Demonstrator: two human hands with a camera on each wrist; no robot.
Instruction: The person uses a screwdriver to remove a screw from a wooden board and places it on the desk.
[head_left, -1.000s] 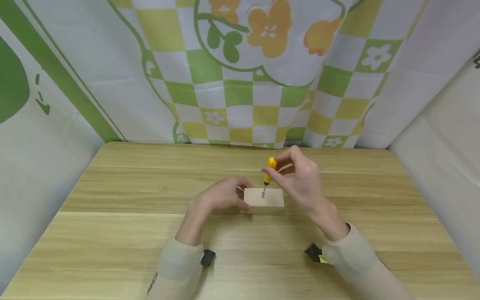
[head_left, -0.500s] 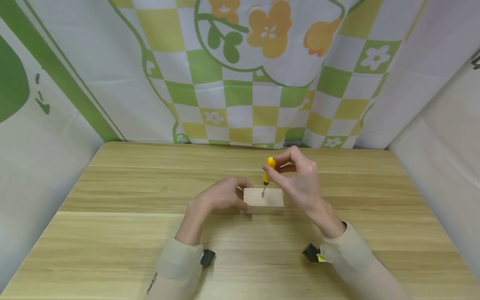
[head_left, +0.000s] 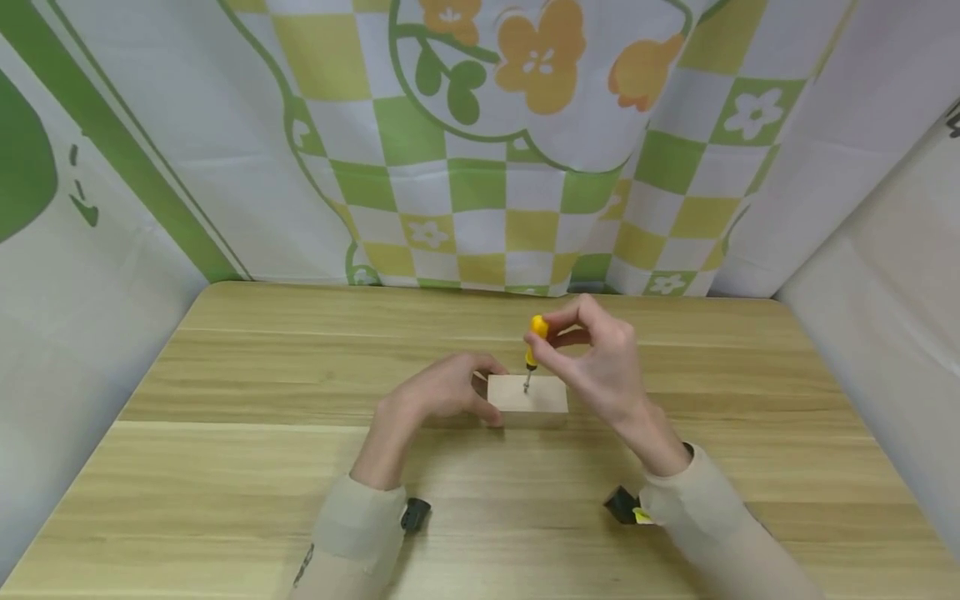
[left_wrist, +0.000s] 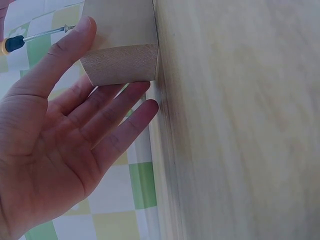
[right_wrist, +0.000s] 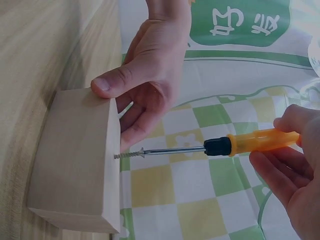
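A pale wooden block (head_left: 543, 394) lies on the wooden table. My left hand (head_left: 446, 386) grips its left end, thumb on the near side and fingers on the far side; the left wrist view shows the thumb (left_wrist: 75, 42) against the block. My right hand (head_left: 600, 354) pinches the handle of a yellow screwdriver (right_wrist: 260, 142) with a black collar and thin steel shaft. The screwdriver's tip meets the head of a screw (right_wrist: 129, 154), which stands upright in the block's top face with much of its thread showing.
The wooden table (head_left: 247, 475) spreads around both hands. A checked floral curtain (head_left: 480, 192) hangs behind its far edge. Dark wrist cameras sit by the sleeves, the left camera (head_left: 416, 515) and the right camera (head_left: 622, 505) both close over the tabletop.
The screwdriver's handle has leaned slightly left, and the right hand has shifted a little with it. The left hand and the block have stayed in place.
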